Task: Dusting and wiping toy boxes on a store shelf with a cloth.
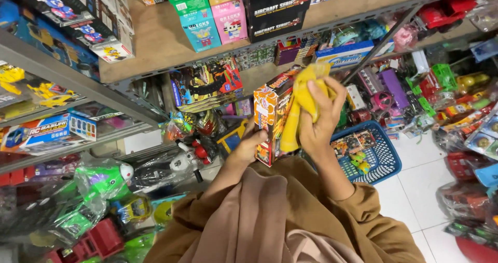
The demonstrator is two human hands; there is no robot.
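Head view, sweeping left to right: bagged green and purple plastic toys [101,182] crowd the near left, with boxed toy cars on the grey metal shelf [67,76] above them. Centre frame, the left hand [249,144] comes up from a brown sleeve and clamps the lower edge of the tall orange printed cardboard toy box [271,118], fingers curled around its bottom corner. The box stands nearly upright, held in the air in front of the shelves, not resting on anything. Just right of it, the right hand [320,118] is closed on a soft yellow cloth [303,104], pressing it flat against the box's side face, fingers spread over the bunched fabric.

By its look, that box is light, thin-walled card: stiff along the edges, easy to dent on the broad faces, and a bit slick where printed. The corners and edges are the safest hold, as the left hand has it. The cloth is limp and will take any grip.

Further right, a blue plastic basket [386,162] with small toys sits on the white tiled floor [415,195], with more packaged toys beyond.
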